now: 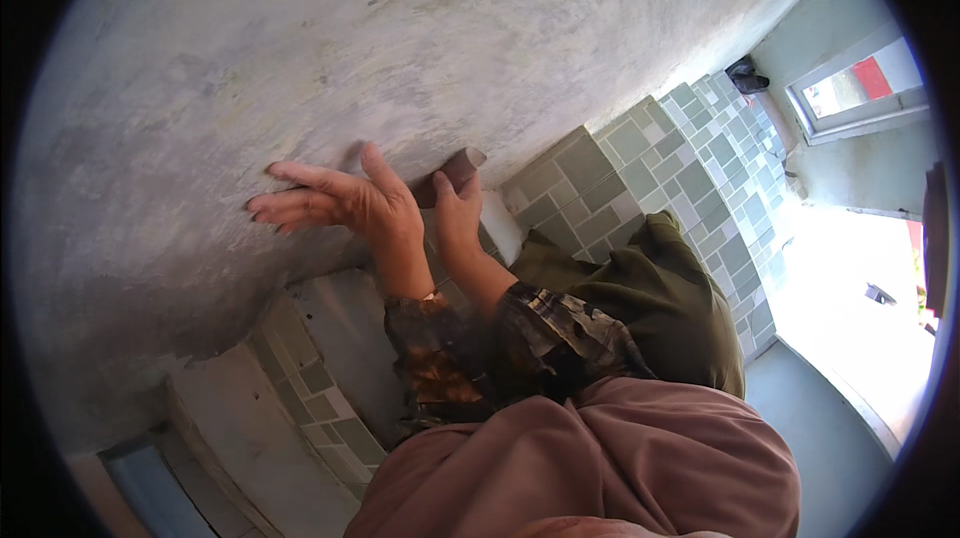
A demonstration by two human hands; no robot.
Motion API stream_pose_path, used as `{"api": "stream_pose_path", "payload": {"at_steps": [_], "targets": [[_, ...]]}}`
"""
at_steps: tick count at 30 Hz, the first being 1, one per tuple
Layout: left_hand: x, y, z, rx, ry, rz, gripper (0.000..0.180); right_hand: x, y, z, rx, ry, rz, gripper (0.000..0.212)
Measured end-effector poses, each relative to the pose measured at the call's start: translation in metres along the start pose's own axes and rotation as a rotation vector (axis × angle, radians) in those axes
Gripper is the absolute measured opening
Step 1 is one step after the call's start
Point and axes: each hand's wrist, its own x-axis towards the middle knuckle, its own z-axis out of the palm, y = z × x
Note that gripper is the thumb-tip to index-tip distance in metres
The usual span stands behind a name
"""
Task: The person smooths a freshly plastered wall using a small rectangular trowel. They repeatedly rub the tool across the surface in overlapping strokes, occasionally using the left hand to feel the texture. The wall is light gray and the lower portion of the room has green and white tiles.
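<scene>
Pinkish cloth (pixel 580 458) lies nearest, at the lower edge. Beyond it, the brown block (pixel 460 169) is up against the grey wall (pixel 250 68), gripped by the right hand (pixel 460 213), fingers partly hidden. The left hand (pixel 345 200) is wide open beside it, with nothing visible in it; whether it touches the wall, I cannot tell. Probably best is even, light pressure, block flat, and careful footing near the tiled steps (pixel 630 143).

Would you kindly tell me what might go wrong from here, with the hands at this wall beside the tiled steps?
The brown block in the right hand might slip and tumble onto the tiled steps.

The left hand, fingers spread close to the mottled wall, could scrape against it.

Leaning among step edges might upset the person's balance; the feet are hidden.
</scene>
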Motion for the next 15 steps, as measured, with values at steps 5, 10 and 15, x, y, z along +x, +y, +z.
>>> {"api": "stream_pose_path", "payload": {"at_steps": [5,10,15], "targets": [[0.0,-0.004,0.005,0.026,0.01,0.006,0.1,0.007,0.006,-0.001,0.183,0.054,0.073,0.036],[-0.002,-0.005,0.002,0.042,0.01,0.054,0.1,-0.012,0.002,0.003,0.129,-0.083,0.022,0.034],[-0.007,-0.015,0.0,0.074,0.024,0.104,0.098,-0.025,-0.01,0.01,0.193,-0.037,0.017,0.035]]}}
